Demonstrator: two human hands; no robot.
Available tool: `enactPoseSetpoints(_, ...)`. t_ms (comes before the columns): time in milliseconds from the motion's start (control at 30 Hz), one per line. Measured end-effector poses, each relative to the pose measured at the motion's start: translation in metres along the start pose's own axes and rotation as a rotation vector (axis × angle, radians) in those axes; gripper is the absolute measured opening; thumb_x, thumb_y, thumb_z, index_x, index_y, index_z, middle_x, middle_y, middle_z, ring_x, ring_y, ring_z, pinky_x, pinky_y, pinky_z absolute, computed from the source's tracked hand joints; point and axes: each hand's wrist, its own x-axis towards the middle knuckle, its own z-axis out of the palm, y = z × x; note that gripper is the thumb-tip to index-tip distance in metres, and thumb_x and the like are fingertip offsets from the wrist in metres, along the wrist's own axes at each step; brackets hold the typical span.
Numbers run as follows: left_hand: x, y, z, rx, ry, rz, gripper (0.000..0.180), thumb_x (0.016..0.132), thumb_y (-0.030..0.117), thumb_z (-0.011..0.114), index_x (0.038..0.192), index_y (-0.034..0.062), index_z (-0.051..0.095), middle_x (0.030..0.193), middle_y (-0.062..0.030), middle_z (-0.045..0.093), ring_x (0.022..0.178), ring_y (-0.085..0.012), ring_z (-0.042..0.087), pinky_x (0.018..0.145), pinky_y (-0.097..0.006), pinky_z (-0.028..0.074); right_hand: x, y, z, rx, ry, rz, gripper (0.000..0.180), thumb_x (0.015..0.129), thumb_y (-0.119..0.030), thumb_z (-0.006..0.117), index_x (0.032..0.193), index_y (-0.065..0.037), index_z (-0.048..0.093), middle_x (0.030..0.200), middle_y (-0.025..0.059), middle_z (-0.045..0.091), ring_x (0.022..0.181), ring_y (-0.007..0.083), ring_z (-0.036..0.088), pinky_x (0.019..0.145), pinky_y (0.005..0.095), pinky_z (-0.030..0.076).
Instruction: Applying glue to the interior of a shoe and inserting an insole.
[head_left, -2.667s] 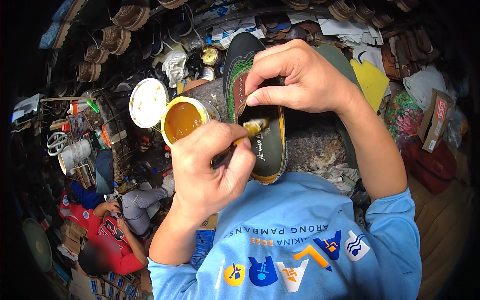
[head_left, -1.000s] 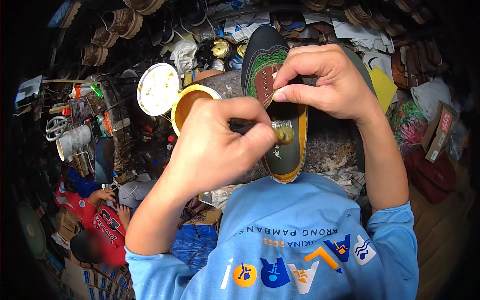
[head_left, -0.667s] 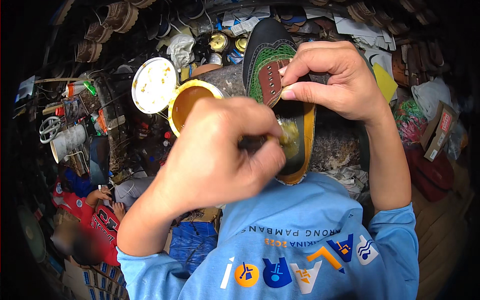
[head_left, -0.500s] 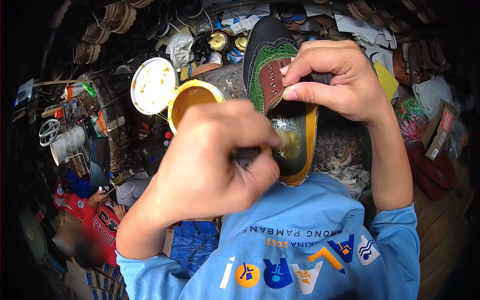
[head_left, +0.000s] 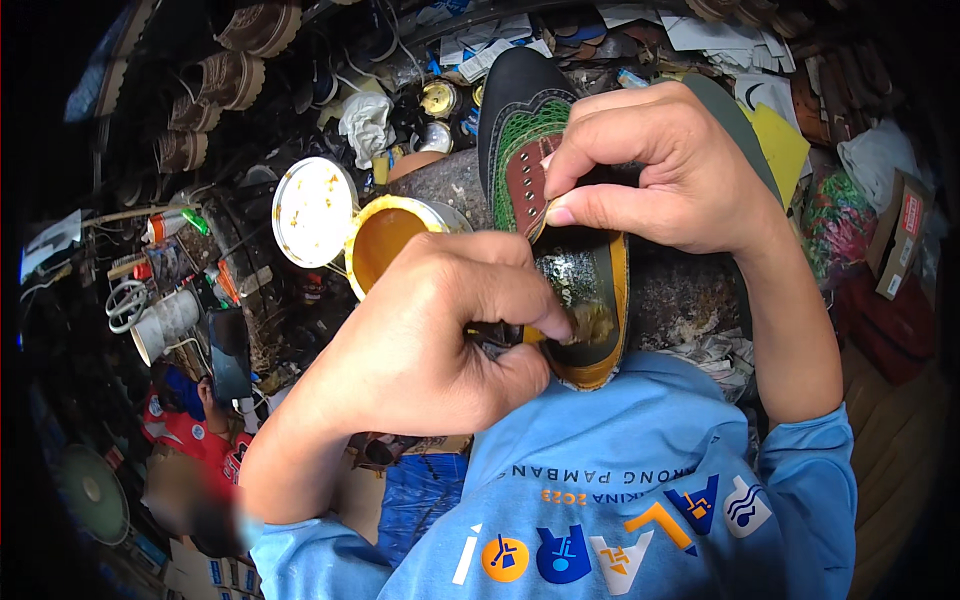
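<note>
The shoe [head_left: 522, 172] lies near mid-view, toe toward 11 o'clock. Around it, the left hand [head_left: 440, 330] curls in a grip at 7 o'clock, apart from the right hand [head_left: 660, 165] pinching the shoe's edge at 2 o'clock. The tub [head_left: 440, 213] opens at 9 o'clock; the left-held brush [head_left: 597, 324] sits at 5 o'clock.

"What colours is that shoe [head_left: 505, 150] displaying?"

"Its toe [head_left: 520, 85] is showing black, a green net-like pattern is spreading behind, and the eyelet panel [head_left: 524, 185] is adding reddish brown. Yellow is edging the dark insole [head_left: 604, 275]."

"And the tub [head_left: 442, 213]?"

"Its wall is showing whitish, its interior amber-yellow, while the white lid [head_left: 313, 210] is carrying amber spots."

"The shirt [head_left: 640, 430]?"

"Light blue is covering it, with orange, white and darker blue shapes standing out."
</note>
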Motion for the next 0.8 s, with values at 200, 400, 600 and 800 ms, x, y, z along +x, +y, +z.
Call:
enactPoseSetpoints(200, 0.013, 0.011, -0.006, 0.021, -0.207, -0.016, 0.029, 0.063, -0.002, 0.069, 0.089, 0.0003, 0.079, 0.085, -0.0101, 0.069, 0.079, -0.0274, 0.070, 0.071, -0.036, 0.055, 0.000, 0.003, 0.001, 0.045, 0.031, 0.019, 0.014, 0.077, -0.014, 0.078, 0.083, -0.002, 0.072, 0.077, 0.0120, 0.070, 0.072, 0.0270, 0.069, 0.066, 0.0380, 0.053)
enactPoseSetpoints(400, 0.028, 0.021, -0.010, 0.121, -0.312, -0.016, 0.020, 0.067, 0.000, 0.070, 0.085, -0.0004, 0.077, 0.077, -0.0143, 0.064, 0.071, -0.0357, 0.066, 0.065, -0.042, 0.054, -0.001, 0.006, 0.006, 0.055, 0.049, 0.007, 0.014, 0.075, -0.015, 0.074, 0.082, -0.003, 0.073, 0.073, 0.0133, 0.069, 0.070, 0.0283, 0.069, 0.066, 0.0387, 0.053)
enactPoseSetpoints(600, 0.034, 0.037, -0.014, 0.360, -0.312, 0.020, 0.030, 0.060, -0.004, 0.069, 0.088, 0.0028, 0.078, 0.083, -0.0109, 0.063, 0.075, -0.0294, 0.066, 0.065, -0.038, 0.052, -0.001, 0.008, 0.005, 0.043, 0.063, -0.008, 0.012, 0.074, -0.014, 0.071, 0.082, -0.004, 0.074, 0.069, 0.0126, 0.069, 0.066, 0.0284, 0.069, 0.065, 0.0383, 0.054)
enactPoseSetpoints(800, 0.030, 0.039, -0.004, 0.622, -0.137, 0.116, 0.032, 0.061, -0.008, 0.067, 0.091, 0.0023, 0.076, 0.087, -0.0132, 0.061, 0.075, -0.0321, 0.064, 0.062, -0.041, 0.052, -0.002, 0.008, 0.005, 0.034, 0.069, 0.004, 0.011, 0.075, -0.013, 0.072, 0.083, -0.006, 0.076, 0.069, 0.0118, 0.070, 0.065, 0.0276, 0.070, 0.065, 0.0378, 0.054)
